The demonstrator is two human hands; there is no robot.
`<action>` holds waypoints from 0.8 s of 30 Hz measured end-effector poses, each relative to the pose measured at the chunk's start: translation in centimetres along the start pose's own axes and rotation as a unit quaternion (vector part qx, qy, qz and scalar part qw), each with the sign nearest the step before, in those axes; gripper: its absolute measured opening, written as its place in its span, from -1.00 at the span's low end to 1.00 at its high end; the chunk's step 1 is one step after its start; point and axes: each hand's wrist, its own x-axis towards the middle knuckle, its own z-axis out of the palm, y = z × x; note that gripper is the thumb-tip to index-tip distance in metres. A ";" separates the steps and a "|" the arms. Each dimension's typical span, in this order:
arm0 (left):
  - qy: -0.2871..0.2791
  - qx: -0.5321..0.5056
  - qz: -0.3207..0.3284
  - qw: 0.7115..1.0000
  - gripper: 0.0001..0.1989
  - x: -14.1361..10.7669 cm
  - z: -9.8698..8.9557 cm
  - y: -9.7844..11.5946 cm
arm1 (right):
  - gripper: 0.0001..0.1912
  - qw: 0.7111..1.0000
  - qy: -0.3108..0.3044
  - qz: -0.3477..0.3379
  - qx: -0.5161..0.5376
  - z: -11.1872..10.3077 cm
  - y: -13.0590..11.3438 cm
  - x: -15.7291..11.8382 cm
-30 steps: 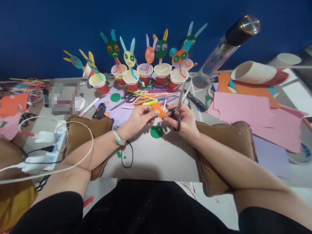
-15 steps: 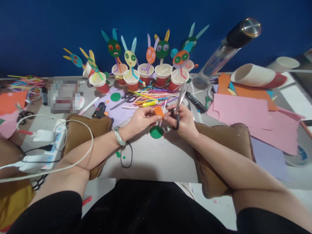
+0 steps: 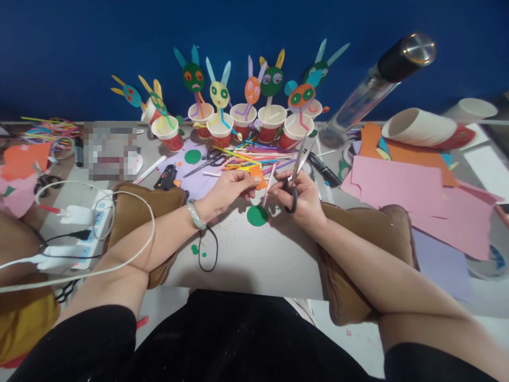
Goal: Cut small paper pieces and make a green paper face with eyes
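Between the thumb and fingers of my left hand [image 3: 234, 190] is a small piece of orange paper [image 3: 258, 177]. My right hand [image 3: 304, 198] has a pair of scissors [image 3: 295, 183] hooked in its fingers, blades apart and pointing up and away from me. A gap lies between the orange paper and the scissors. Below my hands, a green paper disc [image 3: 257, 216] lies on the table, with a pale pink stick [image 3: 269, 185] running up from it. Behind are several paper cups [image 3: 220, 129] with paper animal faces on bent stems.
A glue gun [image 3: 166, 176] and a second pair of scissors [image 3: 207, 162] lie on purple paper at left. Coloured sticks [image 3: 258, 156] are piled ahead. Pink sheets [image 3: 397, 183] are stacked right, near a tall bottle [image 3: 361, 101]. Brown cushions [image 3: 363, 239] flank the work area; a white cable crosses my left arm.
My hands have drawn apart: the left hand with the orange paper has moved away from the right hand. The pink stick above the green disc shows more fully. The whole view has shifted slightly.
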 end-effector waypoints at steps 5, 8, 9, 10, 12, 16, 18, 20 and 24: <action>-0.019 0.011 0.015 1.000 -0.64 0.1 -0.1 -0.3 | -0.47 1.000 -0.004 -0.003 -0.007 0.0 -0.1 -0.1; -0.022 0.008 0.031 0.999 -0.62 0.0 -0.1 -0.5 | -0.46 1.000 -0.006 -0.008 -0.009 0.1 -0.1 -0.1; -0.023 0.004 0.035 0.999 -0.61 0.0 -0.1 -0.6 | -0.45 1.000 -0.008 -0.008 -0.007 0.1 -0.1 -0.1; -0.024 0.000 0.038 0.999 -0.60 0.0 -0.1 -0.6 | -0.44 1.000 -0.011 -0.007 -0.005 0.1 -0.2 -0.2; -0.028 -0.003 0.043 0.999 -0.58 -0.1 0.0 -0.7 | -0.43 1.000 -0.017 -0.005 -0.004 0.2 -0.3 -0.2; -0.025 0.005 0.038 0.999 -0.56 -0.3 0.1 -0.6 | -0.41 1.000 -0.026 -0.004 -0.006 0.4 -0.6 -0.3; -0.019 0.009 0.032 0.999 -0.55 -0.3 0.2 -0.6 | -0.39 1.000 -0.028 -0.008 -0.006 0.4 -0.6 -0.3; -0.022 0.010 0.030 0.999 -0.54 -0.4 0.2 -0.7 | -0.39 1.000 -0.027 -0.014 -0.009 0.4 -0.5 -0.4; -0.046 0.012 0.027 0.998 -0.53 -0.3 0.2 -0.9 | -0.40 0.999 -0.019 -0.026 -0.018 0.3 -0.3 -0.4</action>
